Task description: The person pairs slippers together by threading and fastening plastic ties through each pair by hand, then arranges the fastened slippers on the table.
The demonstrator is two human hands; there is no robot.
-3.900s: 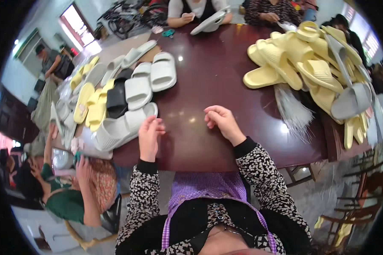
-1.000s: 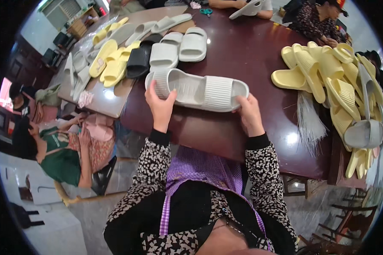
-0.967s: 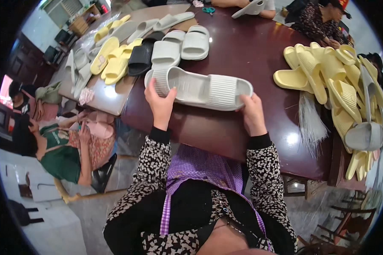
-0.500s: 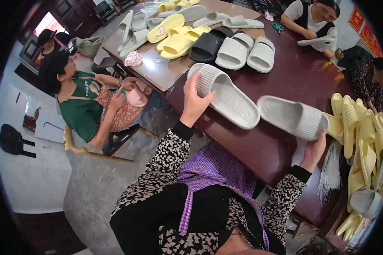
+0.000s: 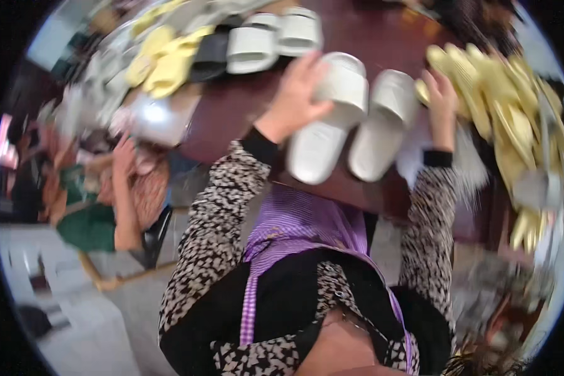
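Note:
My left hand (image 5: pixel 296 97) grips a pale grey slide sandal (image 5: pixel 326 122) near its strap, soles facing me, above the near edge of the dark brown table (image 5: pixel 232 113). My right hand (image 5: pixel 442 100) holds the matching second sandal (image 5: pixel 382 125) by its far side. The two sandals hang side by side, almost touching, toes pointing down toward my body. The picture is motion-blurred.
A heap of yellow sandals (image 5: pixel 501 106) lies on the table to the right. White, black and yellow sandals (image 5: pixel 232 44) sit in a row at the back left. A seated person in green (image 5: pixel 100 200) is at my left, below the table corner.
The two sandals, held apart half a second ago, have come together side by side in front of me. My view has swung and blurred.

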